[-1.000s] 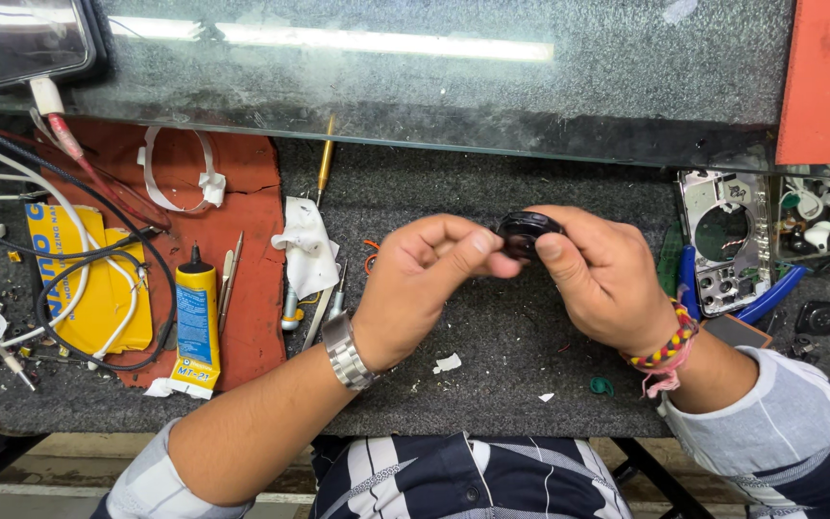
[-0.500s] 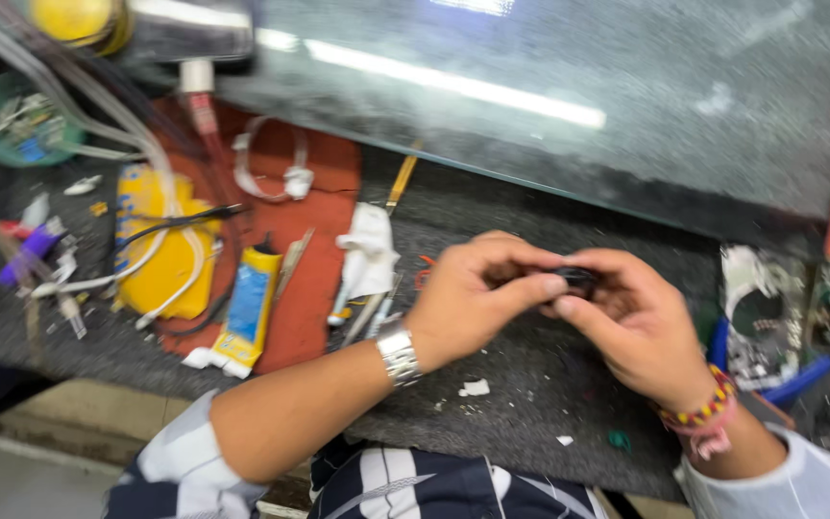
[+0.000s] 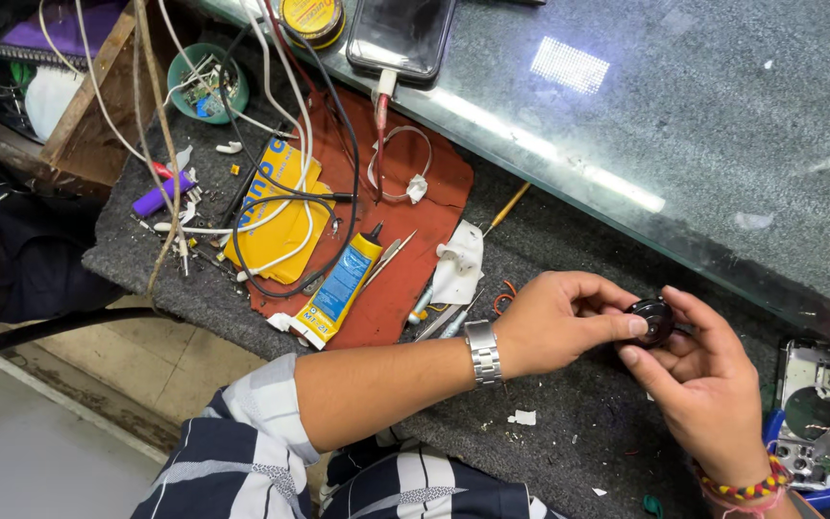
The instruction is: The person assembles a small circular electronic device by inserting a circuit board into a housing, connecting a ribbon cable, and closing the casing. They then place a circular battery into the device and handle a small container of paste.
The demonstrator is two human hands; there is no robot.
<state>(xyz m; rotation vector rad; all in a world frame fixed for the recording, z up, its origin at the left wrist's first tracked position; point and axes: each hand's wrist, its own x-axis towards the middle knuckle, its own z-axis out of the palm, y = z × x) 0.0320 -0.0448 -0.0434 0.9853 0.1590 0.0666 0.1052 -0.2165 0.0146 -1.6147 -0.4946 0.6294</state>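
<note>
— What are we holding right now?

— We are pinching a small round black part (image 3: 651,320) between both hands. Our left hand (image 3: 557,322) is closing its thumb and fingertips on the part's near edge, and our right hand (image 3: 706,384) is cupping it from the other side, fingers curled around its rim. Both grips are closed on the same piece, just above the dark grey mat (image 3: 569,423).

— And what are we seeing around the grip?

— On the left wrist we are wearing a metal watch (image 3: 483,352); on the right wrist a beaded bracelet (image 3: 737,490) is showing. Just below the left forearm a white scrap (image 3: 523,417) is lying on the mat. Beyond the left hand's knuckles a crumpled white cloth (image 3: 460,261) is sitting near a few thin tools (we cannot tell what kind).

— Farther out?

— Farther from the left hand a red pad (image 3: 415,207) is spreading under a blue and yellow glue tube (image 3: 340,288), with a yellow packet (image 3: 276,216) and tangled white and black cables (image 3: 271,183) lying across it. A purple tool (image 3: 161,195) is lying past those. Beyond the right hand, a bare metal device frame (image 3: 818,413) is resting. Above the grip a glass counter (image 3: 674,135) is running across, and a phone (image 3: 401,34) is lying on it, plugged into a cable.
</note>
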